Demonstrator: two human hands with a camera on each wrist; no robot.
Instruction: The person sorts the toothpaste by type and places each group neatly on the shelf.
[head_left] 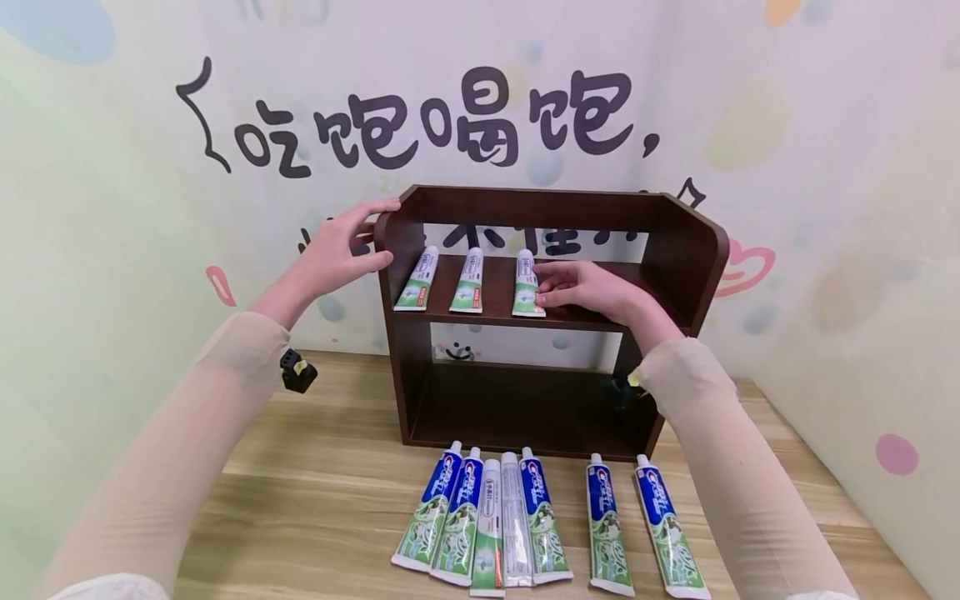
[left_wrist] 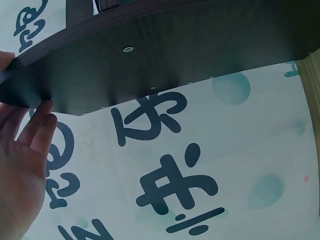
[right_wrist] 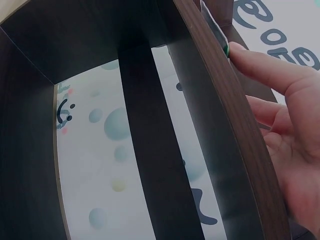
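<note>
Toothpaste tube [head_left: 528,287], white and green, lies cap end up on the upper shelf [head_left: 497,318], just at the fingertips of our right hand [head_left: 588,290]. That hand is loosely bent, its thumb parted from the fingers; both touch the same edge of the tube, so we pinch nothing with it. Our left hand [head_left: 337,250] grips the top corner of the dark brown rack [head_left: 540,208], thumb on the front edge, fingers spread along the far side. Between our hands, 2 more white-and-green tubes [head_left: 467,287] lie on the same shelf, 1 of them close beside our left thumb.

Lower than both hands, in front of the rack, 7 tubes lie on the desk [head_left: 300,483]: 5 blue-and-green tubes [head_left: 610,533], 1 green-ended white tube [head_left: 488,525] and 1 silvery tube [head_left: 516,525]. We see 5 of these 7 bunched together, and 2 set apart from them, nearer our right forearm. Beyond our hands, black lettering [head_left: 491,125] runs across the pale wall [head_left: 735,50].
</note>
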